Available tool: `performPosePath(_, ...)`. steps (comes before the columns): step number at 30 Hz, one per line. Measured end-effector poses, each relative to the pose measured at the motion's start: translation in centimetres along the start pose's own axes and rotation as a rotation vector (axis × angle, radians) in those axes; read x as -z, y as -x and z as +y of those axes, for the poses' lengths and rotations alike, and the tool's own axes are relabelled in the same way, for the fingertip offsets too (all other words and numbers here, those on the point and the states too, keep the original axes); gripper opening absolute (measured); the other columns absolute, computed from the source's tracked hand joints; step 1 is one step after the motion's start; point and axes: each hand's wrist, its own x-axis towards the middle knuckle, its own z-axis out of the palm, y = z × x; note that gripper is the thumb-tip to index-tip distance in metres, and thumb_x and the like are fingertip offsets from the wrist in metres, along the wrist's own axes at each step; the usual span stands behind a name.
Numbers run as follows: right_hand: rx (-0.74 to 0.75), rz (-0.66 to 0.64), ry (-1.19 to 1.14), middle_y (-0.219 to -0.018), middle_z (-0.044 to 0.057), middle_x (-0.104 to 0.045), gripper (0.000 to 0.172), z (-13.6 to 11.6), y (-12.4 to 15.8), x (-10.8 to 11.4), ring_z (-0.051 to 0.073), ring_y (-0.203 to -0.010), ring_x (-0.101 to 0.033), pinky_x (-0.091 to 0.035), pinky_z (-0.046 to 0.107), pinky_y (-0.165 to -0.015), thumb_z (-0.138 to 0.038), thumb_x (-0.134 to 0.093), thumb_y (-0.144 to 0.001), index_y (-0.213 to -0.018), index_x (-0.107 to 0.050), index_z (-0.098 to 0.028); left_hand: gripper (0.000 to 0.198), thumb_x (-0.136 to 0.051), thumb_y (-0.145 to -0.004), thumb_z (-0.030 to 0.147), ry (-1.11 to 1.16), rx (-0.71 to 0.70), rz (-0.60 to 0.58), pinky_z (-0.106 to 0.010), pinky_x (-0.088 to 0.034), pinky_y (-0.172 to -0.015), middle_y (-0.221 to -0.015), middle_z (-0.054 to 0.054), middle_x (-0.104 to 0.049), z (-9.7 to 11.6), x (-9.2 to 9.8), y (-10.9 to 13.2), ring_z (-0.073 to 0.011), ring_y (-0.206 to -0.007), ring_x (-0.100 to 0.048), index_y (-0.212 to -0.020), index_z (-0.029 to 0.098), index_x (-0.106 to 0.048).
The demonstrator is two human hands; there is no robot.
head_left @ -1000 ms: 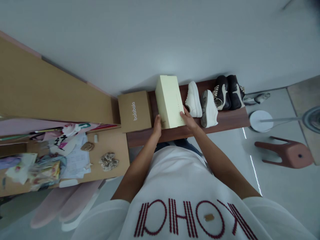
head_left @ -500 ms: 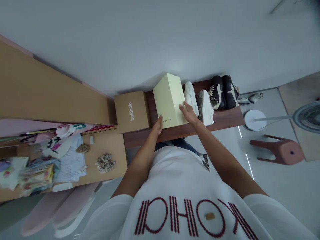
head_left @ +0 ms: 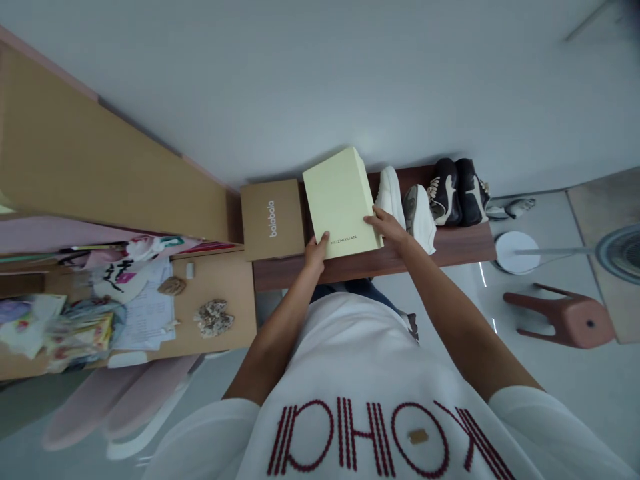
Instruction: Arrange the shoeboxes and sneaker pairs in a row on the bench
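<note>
A pale yellow shoebox [head_left: 340, 200] lies on the dark wooden shelf [head_left: 450, 243], its broad printed face turned up towards me. My left hand [head_left: 316, 251] grips its near left corner with the thumb on top. My right hand [head_left: 389, 227] holds the near right edge, fingers curled on the lid. A brown cardboard box [head_left: 273, 219] marked with white letters stands just left of the yellow one. A pair of white sneakers [head_left: 407, 207] sits right beside my right hand, one of them lying on its side.
Dark shoes [head_left: 457, 190] with cream trim stand further right on the shelf. A light wooden desk [head_left: 215, 287] with papers and small objects is at the left. A reddish stool [head_left: 565, 317] and a fan's white base [head_left: 517, 250] are on the floor at the right.
The yellow box has been tipped over from standing on its narrow side onto its broad face, with the printed lid now up. Both hands stayed on its near end.
</note>
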Motion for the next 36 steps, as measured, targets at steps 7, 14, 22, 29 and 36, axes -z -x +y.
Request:
performPosePath(7,-0.107,-0.149,-0.188,-0.135,0.008,-0.077,0.070,0.1,-0.3,-0.8,0.041,-0.133,-0.065,-0.045,0.066,-0.121,-0.042,-0.072,-0.080,-0.147,-0.061,-0.025,0.047,-0.083,-0.090,0.046,-0.089,-0.115,0.036,-0.053,-0.048,-0.122,-0.138,-0.014,-0.076,0.7,0.4,0.9,-0.0351,-0.135,-0.068,-0.128,0.021,-0.075)
performPosePath(14,-0.184,-0.165,-0.260,-0.130,0.006,-0.078,0.065,3.2,-1.1,-1.1,0.036,-0.130,-0.066,-0.046,0.065,-0.119,-0.040,-0.073,-0.077,-0.140,-0.062,-0.029,0.052,-0.080,-0.093,0.040,-0.232,-0.173,0.061,-0.044,-0.055,-0.114,-0.139,-0.014,-0.076,1.4,0.7,1.0,-0.0292,-0.128,-0.072,-0.140,0.020,-0.070)
performPosePath(22,-0.216,-0.147,-0.289,-0.123,0.006,-0.080,0.061,4.2,-1.3,-2.0,0.035,-0.124,-0.069,-0.049,0.061,-0.116,-0.039,-0.071,-0.074,-0.133,-0.065,-0.027,0.045,-0.071,-0.099,0.029,-0.339,-0.165,0.092,-0.042,-0.054,-0.113,-0.139,-0.014,-0.076,1.2,1.0,0.8,-0.0269,-0.127,-0.073,-0.143,0.020,-0.068)
performPosePath(29,-0.251,-0.131,-0.321,-0.121,0.005,-0.082,0.066,5.0,-1.3,-3.2,0.032,-0.118,-0.073,-0.055,0.061,-0.111,-0.034,-0.066,-0.076,-0.142,-0.062,-0.027,0.045,-0.068,-0.101,0.030,-0.460,-0.166,0.100,-0.040,-0.054,-0.112,-0.140,-0.014,-0.075,1.2,1.2,0.5,-0.0264,-0.127,-0.072,-0.145,0.020,-0.065)
performPosePath(36,-0.260,-0.104,-0.366,-0.121,0.007,-0.082,0.066,5.2,-2.1,-3.7,0.032,-0.117,-0.074,-0.056,0.060,-0.112,-0.027,-0.064,-0.074,-0.140,-0.063,-0.025,0.051,-0.058,-0.105,0.028,-0.597,-0.163,0.141,-0.041,-0.048,-0.119,-0.152,-0.017,-0.066,1.4,0.7,0.1,-0.0255,-0.140,-0.063,-0.154,0.018,-0.053)
